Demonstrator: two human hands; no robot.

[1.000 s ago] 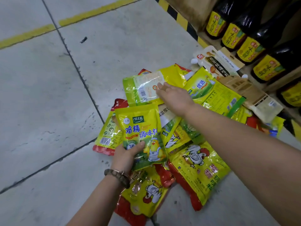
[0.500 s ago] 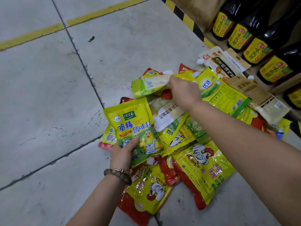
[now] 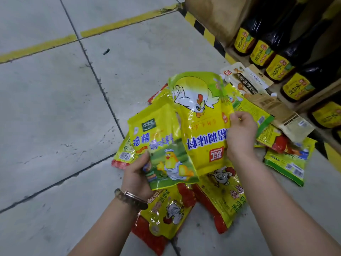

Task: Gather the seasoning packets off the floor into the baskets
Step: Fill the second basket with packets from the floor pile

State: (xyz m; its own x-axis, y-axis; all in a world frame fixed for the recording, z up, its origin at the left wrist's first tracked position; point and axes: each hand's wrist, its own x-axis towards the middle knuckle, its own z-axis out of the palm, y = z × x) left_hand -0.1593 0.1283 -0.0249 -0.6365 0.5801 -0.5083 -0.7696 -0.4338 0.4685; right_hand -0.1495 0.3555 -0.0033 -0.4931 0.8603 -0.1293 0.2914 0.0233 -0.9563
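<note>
Progress is showing — the right hand (image 3: 241, 132), flat on the floor pile (image 3: 227, 196) a second ago, is now pinching a glossy yellow hen-printed seasoning pouch (image 3: 203, 126) against the yellow-green chick-printed pouch (image 3: 158, 145) gripped by the left hand (image 3: 137, 174) — many packets (image 3: 287, 161) remaining, no basket in view.

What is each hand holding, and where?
Left hand grips the yellow-green plastic chef-chick packet by its lower left corner; right hand grips the yellow plastic white-chicken packet by its right edge.
</note>
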